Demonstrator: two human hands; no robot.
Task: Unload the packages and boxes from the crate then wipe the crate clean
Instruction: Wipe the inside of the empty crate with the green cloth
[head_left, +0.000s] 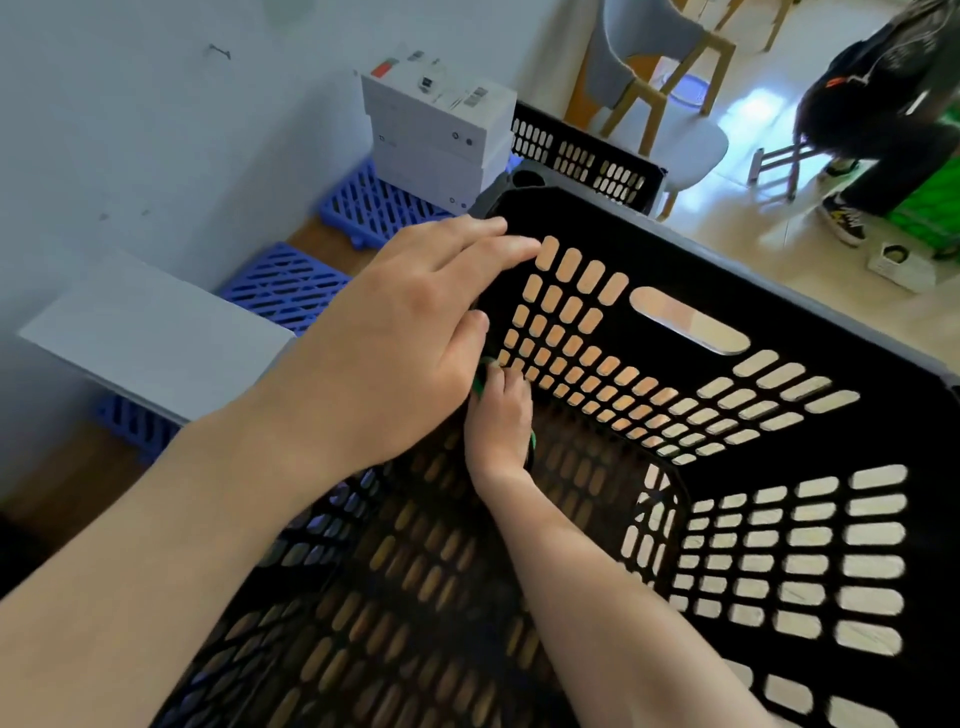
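The black crate (675, 270), near stacked white boxes (436, 130), is touched at its far corner by the left hand (395, 332), fingers nearly straight. A green cloth (479, 385) is gripped by the right hand (498, 421), low inside against the wall.

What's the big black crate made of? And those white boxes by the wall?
The crate looks like hard moulded plastic, matt black: its walls have neat rows of rounded slots. The white boxes look like smooth cardboard, with sharp edges and printed labels, though I can't be sure.
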